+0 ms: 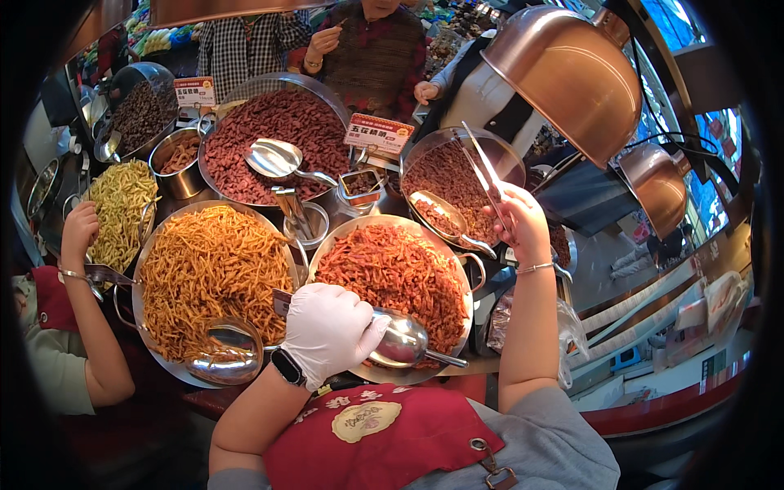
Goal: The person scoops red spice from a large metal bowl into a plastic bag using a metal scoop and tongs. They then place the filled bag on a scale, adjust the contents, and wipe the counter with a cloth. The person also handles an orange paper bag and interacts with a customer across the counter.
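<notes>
My right hand (520,220), bare with a bracelet at the wrist, grips metal tongs (490,177). Their two arms point up and stand apart over a pan of dark reddish-brown shredded food (438,174). Curled over the gap between the two front pans is my left hand (334,324), in a white glove. Its fingers face away, so whether it holds anything is hidden. Beside its thumb, a metal scoop (401,340) lies on the pan of red-orange strips (392,269). To the left, a second scoop (226,352) rests in the pan of golden strips (214,269).
Farther back are a large pan of dark red pieces (275,141) and a small metal pot (177,162). Copper lamp shades (569,79) hang at upper right. A co-worker's arm (92,294) is at left; people stand across the counter. A plastic bag (566,337) lies right.
</notes>
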Action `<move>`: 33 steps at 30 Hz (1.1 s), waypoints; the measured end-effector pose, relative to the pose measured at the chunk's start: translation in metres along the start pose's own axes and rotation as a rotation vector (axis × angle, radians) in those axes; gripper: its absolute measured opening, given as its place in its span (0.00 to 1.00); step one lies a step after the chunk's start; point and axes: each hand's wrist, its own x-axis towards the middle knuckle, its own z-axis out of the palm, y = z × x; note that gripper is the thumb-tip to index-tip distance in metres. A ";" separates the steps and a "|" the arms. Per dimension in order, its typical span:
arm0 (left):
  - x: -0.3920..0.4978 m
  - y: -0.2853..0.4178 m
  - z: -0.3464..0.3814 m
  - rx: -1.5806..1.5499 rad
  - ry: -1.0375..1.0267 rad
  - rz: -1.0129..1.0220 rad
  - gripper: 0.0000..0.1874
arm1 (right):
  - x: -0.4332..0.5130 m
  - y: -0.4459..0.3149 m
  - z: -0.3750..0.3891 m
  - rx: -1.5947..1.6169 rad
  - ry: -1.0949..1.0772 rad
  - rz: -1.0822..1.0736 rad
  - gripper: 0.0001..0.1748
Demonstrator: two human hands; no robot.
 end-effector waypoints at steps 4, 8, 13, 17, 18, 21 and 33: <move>0.002 0.002 0.001 0.006 -0.011 -0.009 0.15 | -0.056 -0.002 -0.013 0.030 -0.027 0.011 0.21; 0.007 0.006 -0.002 -0.024 -0.014 0.009 0.14 | -0.121 -0.006 -0.035 0.102 0.044 0.071 0.23; 0.011 0.015 -0.006 0.005 -0.106 0.002 0.12 | -0.208 -0.007 -0.083 0.120 0.125 0.094 0.22; 0.012 0.019 -0.002 0.036 -0.092 -0.010 0.12 | -0.282 -0.009 -0.119 0.104 0.328 0.112 0.22; 0.011 0.019 -0.002 0.017 -0.082 -0.016 0.12 | -0.298 -0.011 -0.127 0.058 0.363 0.123 0.22; 0.010 0.017 0.000 0.004 -0.103 -0.065 0.11 | -0.331 -0.011 -0.149 -0.008 0.499 0.161 0.22; 0.011 0.080 0.006 0.039 0.047 -0.113 0.12 | -0.364 0.035 -0.263 0.055 0.474 0.176 0.21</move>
